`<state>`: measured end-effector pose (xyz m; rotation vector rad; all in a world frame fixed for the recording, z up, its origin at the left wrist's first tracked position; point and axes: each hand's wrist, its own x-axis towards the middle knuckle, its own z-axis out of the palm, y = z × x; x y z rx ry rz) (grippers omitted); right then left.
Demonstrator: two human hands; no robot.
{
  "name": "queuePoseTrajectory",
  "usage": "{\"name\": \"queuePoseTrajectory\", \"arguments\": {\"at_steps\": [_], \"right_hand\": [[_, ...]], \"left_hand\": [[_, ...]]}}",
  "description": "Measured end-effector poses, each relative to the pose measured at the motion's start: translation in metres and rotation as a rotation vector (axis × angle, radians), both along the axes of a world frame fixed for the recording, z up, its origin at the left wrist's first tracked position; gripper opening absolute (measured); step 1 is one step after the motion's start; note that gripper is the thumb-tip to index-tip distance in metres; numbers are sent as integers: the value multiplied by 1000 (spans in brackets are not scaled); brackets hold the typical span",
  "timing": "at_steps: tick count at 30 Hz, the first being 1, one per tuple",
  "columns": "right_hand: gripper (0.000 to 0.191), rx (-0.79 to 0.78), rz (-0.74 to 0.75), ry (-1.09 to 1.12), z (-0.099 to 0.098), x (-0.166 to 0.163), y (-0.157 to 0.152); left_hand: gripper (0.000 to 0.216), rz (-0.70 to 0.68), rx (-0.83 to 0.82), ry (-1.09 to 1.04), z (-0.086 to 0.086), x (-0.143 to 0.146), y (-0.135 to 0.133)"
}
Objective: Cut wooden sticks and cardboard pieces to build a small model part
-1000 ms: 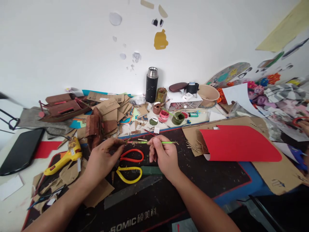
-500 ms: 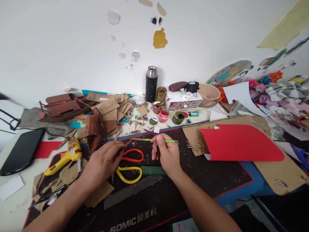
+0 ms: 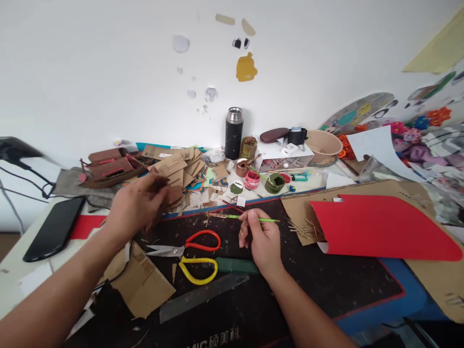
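Green brush seems to wait, pinched in right hand; left hand has moved to brown model by mat's back edge, pinch hidden.

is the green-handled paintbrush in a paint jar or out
Out: the right hand holds the paintbrush over the dark mat, its bristle end apart from the paint jars.

left hand: from brush to brown piece | scissor blades: uncovered | glue gun: now behind forearm
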<state>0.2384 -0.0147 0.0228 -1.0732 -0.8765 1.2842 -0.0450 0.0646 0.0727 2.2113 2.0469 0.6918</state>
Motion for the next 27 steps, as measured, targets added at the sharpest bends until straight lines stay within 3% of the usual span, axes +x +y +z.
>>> {"name": "queuePoseTrajectory", "arguments": {"at_steps": [7,15,21,27], "right_hand": [[53,-15,-6,13,1,3,-1],[54,-35,17,11,-4,3,0],[54,-42,13,16,-4,4,-1],[55,-61,31,16,-6,4,-2]], "left_hand": [[36,5,-103,143,9,-8,58],[35,-140,-130,234,-15,12,83],[39,-143,-221,392,-20,26,116],[44,-119,-294,461,-26,30,125]]}}
